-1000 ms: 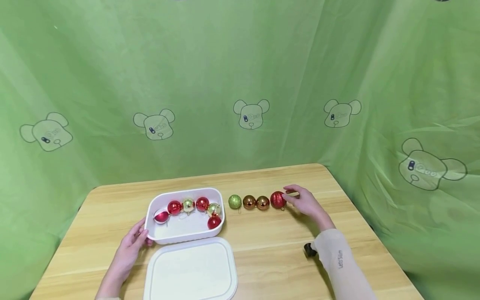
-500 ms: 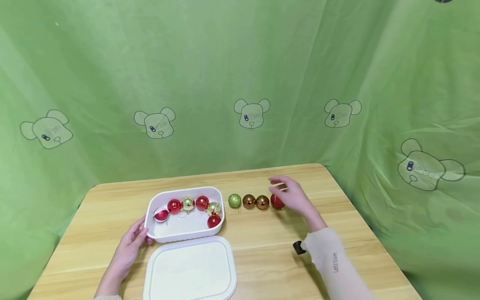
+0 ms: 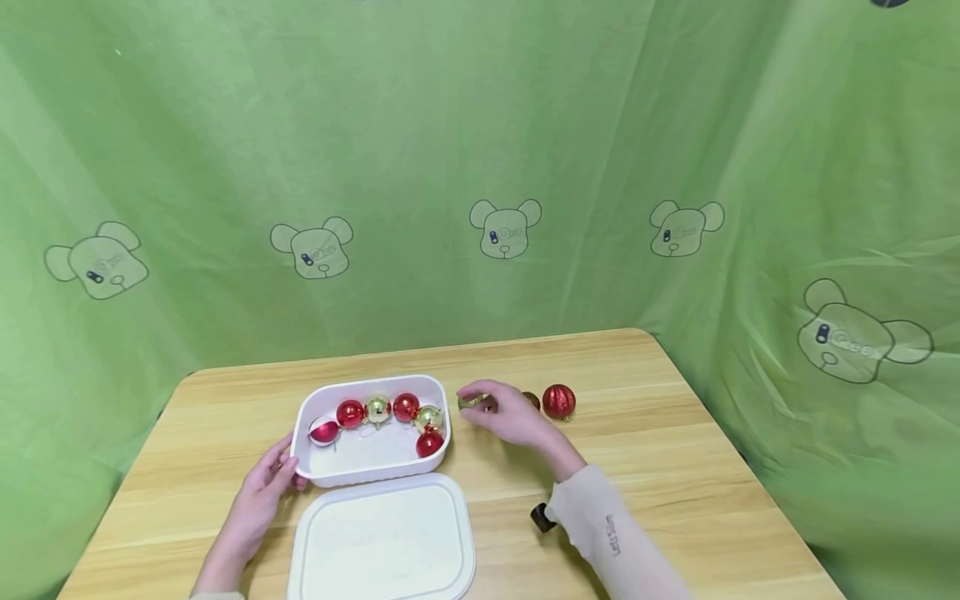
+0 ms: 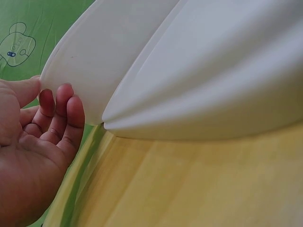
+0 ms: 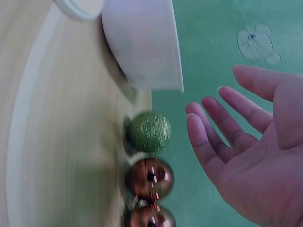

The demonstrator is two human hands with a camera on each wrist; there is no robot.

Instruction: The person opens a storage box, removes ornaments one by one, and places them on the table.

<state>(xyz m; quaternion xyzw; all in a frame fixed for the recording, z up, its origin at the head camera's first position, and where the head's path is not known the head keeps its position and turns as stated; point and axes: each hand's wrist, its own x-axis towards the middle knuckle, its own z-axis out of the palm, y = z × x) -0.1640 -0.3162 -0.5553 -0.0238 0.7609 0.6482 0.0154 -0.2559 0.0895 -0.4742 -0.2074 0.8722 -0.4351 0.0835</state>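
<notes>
Right hand (image 3: 510, 414): fingers loosely spread and lightly bent, gripping nothing; the right-wrist view shows them apart from every ball.
Green glitter ball (image 5: 150, 132): one, on the table (image 3: 675, 433), nearest the right fingertips, partly covered by them in the head view.
Bronze balls (image 5: 150, 179): two, shiny, in line with the green one, on the side of it away from the box; the right hand largely hides them in the head view.
Ribbed red ball (image 3: 558, 402): one, to the right of the right fingers, at the end of the row.
Left hand (image 3: 255, 500): gripping the near left corner of the box, thumb at the rim, other fingers bent by the outer wall.
White box (image 3: 375, 457): one, between the two hands, its right end just left of the right fingertips.
Contents, right of the left fingers: red-and-white ball (image 3: 324, 431), the closest to them; three plain red balls (image 3: 350, 414); two pale gold balls (image 3: 378, 408).
White lid (image 3: 382, 542): one, flat, right of the left hand, nearer the person than the box.
</notes>
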